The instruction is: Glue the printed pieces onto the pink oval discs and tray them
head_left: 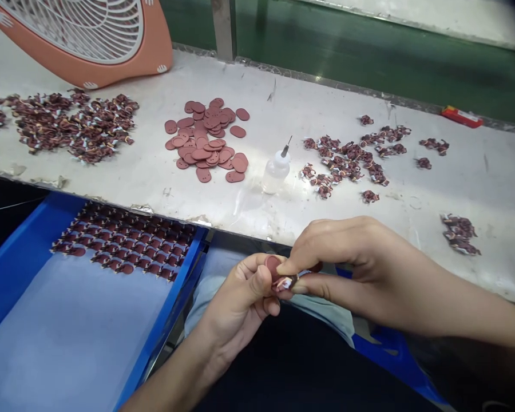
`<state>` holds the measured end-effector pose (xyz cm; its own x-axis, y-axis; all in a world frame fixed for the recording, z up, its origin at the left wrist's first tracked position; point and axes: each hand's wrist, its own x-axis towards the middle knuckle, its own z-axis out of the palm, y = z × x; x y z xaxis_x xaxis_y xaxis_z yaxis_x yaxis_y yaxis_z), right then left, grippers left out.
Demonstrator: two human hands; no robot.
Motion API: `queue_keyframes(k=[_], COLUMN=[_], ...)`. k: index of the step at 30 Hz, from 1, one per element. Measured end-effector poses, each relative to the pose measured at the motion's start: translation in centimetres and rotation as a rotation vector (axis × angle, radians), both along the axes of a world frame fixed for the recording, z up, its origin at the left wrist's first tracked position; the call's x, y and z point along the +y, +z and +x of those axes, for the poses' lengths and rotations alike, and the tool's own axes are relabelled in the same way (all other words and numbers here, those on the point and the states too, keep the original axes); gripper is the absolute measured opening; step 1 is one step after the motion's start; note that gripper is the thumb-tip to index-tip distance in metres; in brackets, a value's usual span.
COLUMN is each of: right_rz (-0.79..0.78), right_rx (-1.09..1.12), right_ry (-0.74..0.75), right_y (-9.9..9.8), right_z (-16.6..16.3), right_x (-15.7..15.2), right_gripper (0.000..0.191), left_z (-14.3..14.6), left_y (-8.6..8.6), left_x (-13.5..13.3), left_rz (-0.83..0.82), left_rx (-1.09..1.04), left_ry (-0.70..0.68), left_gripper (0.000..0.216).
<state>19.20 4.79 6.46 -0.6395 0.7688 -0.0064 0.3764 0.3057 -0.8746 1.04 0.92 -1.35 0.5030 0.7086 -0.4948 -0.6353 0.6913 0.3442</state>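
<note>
white, chipped at its front edge, the worktop (498, 194) runs across the view, with the hands working just off that edge, over the lap. a blue tray (26, 263) sits below it to the left, and an orange fan (86, 34) leans at the back. inside the tray, rows of joined pieces (124, 237) lie close together and make a handy pattern for checking which way round a part should face. a heap of loose figures (77, 126) lies on the worktop near the fan.

the right hand (352, 252) has thumb and forefinger nearly closed in a fine pinch; the left hand (240, 303) is curled, its thumb against its fingers. between them, at the fingertips, are a red disc (273, 267), gripped by the left, and a small figure (286, 283), pinched by the right at the disc's lower edge. how well the two meet is hidden by the fingers.

to do this well, i'd hold the disc firm and level, line the figure up with its holes, and press straight and gently, since the thin limbs look easy to bend. the needle bottle (277, 171) stands upright beside the pile of discs (210, 134).
</note>
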Motion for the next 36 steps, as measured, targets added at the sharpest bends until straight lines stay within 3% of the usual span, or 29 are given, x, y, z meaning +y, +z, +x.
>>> queue_keyframes(k=[13, 21, 27, 30, 33, 36], right_rz=[-0.026, -0.029, 0.030, 0.066, 0.135, 0.202], right_rx=[-0.010, -0.064, -0.115, -0.125, -0.129, -0.106], right_ry=[-0.007, 0.007, 0.030, -0.045, -0.169, -0.191], right_y=[-0.1, 0.3, 0.9, 1.2, 1.3, 1.3], right_z=[-0.1, -0.4, -0.4, -0.2, -0.2, -0.5], right_x=[0.7, 1.1, 0.9, 1.0, 1.0, 0.8], right_gripper=[0.010, 0.010, 0.020, 0.029, 0.015, 0.008], left_z=[0.0, -0.3, -0.5, -0.7, -1.1, -1.2], left_y=[-0.4, -0.7, -0.6, -0.4, -0.3, -0.4], left_x=[0.1, 0.3, 0.7, 0.8, 0.8, 0.8], left_rz=[0.004, -0.008, -0.026, -0.079, -0.161, -0.198], left_rx=[-0.011, -0.035, -0.129, -0.153, -0.196, -0.242], left_ry=[0.002, -0.027, -0.049, -0.052, -0.055, -0.060], left_gripper=[0.013, 0.019, 0.020, 0.021, 0.027, 0.030])
